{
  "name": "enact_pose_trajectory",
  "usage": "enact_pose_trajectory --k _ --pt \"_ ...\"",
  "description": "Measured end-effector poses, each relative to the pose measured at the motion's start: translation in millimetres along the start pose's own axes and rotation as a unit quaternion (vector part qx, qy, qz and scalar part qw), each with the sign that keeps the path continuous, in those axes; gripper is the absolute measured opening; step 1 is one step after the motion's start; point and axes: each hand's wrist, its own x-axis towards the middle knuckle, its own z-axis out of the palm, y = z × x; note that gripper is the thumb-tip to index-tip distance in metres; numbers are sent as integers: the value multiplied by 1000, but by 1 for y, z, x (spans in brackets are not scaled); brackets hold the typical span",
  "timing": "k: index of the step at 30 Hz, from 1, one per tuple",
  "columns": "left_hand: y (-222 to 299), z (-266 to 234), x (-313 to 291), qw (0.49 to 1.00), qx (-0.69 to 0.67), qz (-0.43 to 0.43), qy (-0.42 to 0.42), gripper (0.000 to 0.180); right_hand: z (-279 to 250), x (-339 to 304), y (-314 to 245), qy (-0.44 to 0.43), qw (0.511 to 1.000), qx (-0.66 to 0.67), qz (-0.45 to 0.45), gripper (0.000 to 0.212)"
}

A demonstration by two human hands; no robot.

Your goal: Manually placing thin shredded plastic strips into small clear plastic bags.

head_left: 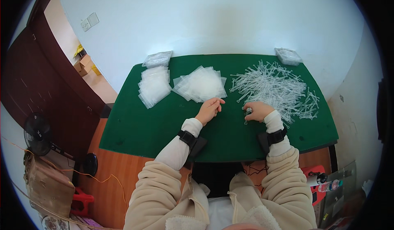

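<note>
A spread heap of thin clear plastic sticks with small looped ends (271, 82) lies on the right of the green table. At its near left edge my right hand (260, 110) is closed, with a few of these clear sticks pinched at the fingertips. My left hand (209, 111) is above the table just below the middle pile of clear plastic bags (201, 83). Its fingers are curled together and point right; whatever they may hold is hidden. Another stack of clear bags (154, 86) lies farther left.
Filled clear packets stand at the table's back left (158, 59) and back right (288, 56). The green table (135, 127) meets a white wall behind. On the floor are a black fan (37, 133), a cardboard box (49, 185) and a red stool (82, 201).
</note>
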Motion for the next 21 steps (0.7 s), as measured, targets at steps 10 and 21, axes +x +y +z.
enact_pose_trajectory --k 10,21 --pt "0 1 0 1000 -6 -10 -10 20 29 29 17 231 961 -151 15 31" --pt "2 -1 -1 1000 -3 -14 -12 20 44 47 31 388 900 -197 -18 22"
